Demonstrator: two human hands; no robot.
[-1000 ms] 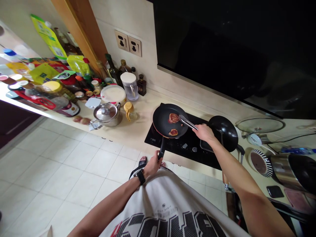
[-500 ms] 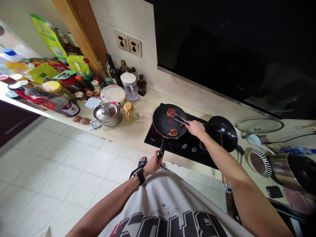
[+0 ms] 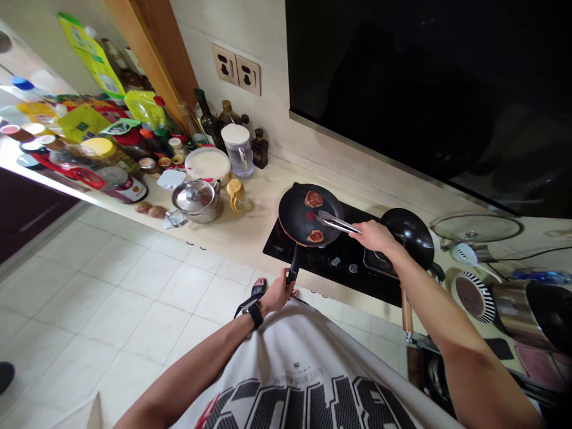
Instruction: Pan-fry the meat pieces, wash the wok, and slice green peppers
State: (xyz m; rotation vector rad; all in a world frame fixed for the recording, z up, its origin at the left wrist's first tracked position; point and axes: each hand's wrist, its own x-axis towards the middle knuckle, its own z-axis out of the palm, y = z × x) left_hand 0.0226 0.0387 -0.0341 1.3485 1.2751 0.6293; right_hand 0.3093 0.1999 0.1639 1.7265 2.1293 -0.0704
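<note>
A black frying pan [image 3: 295,217] sits on the black cooktop [image 3: 344,262]. Two brown pieces of meat lie in it, one at the far side [image 3: 313,199] and one at the near side [image 3: 315,236]. My left hand [image 3: 276,293] is closed around the pan's handle. My right hand [image 3: 375,236] grips metal tongs [image 3: 337,222], whose tips hover over the pan's middle, between the two pieces and holding neither.
A black wok [image 3: 409,235] stands on the cooktop's right. Left of the pan are a lidded steel pot [image 3: 196,201], a small yellow-capped jug [image 3: 236,196], a white container [image 3: 208,164] and many bottles and packets. A glass lid [image 3: 476,227] and a rice cooker [image 3: 531,307] sit right.
The tongs lifted the far piece, set it down nearer the pan's far edge and let go. My right hand then drew the tongs back to the pan's middle. My left hand stayed on the handle.
</note>
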